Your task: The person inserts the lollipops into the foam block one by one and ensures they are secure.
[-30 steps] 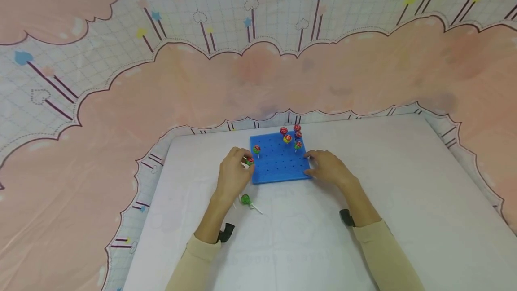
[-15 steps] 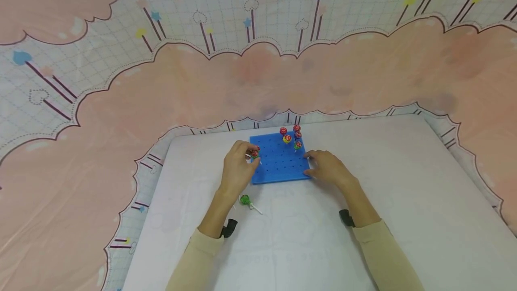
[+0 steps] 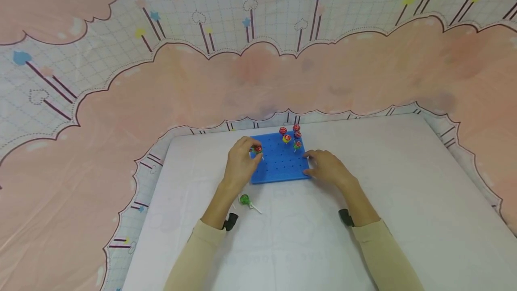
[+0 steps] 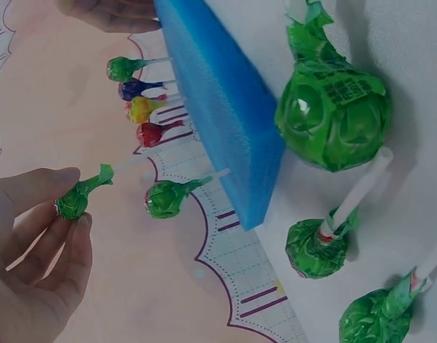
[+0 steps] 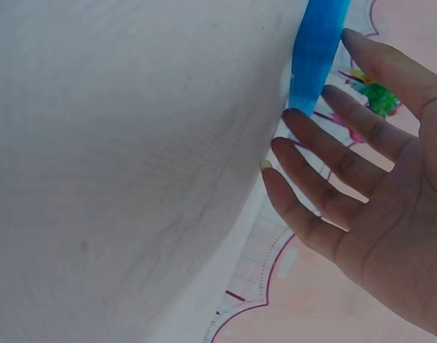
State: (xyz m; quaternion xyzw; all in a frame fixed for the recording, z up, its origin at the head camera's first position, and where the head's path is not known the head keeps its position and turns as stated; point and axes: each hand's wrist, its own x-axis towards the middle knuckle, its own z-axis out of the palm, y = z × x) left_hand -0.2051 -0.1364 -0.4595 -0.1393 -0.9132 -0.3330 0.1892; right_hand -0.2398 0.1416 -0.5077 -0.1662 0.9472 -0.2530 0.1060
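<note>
Head view shows the left hand [image 3: 240, 161] with narrow fingers, which pinch a green-wrapped lollipop [image 4: 73, 203] above the left part of a blue perforated board [image 3: 278, 164]; whether its stick touches the board, I cannot tell. Just beside it, a standing lollipop [image 4: 163, 199] is inserted in the board. The right hand [image 3: 329, 167] touches the board's right edge, its fingers widely spread. Three loose green lollipops [image 4: 316, 248] lie on the white tabletop [image 3: 307, 237].
</note>
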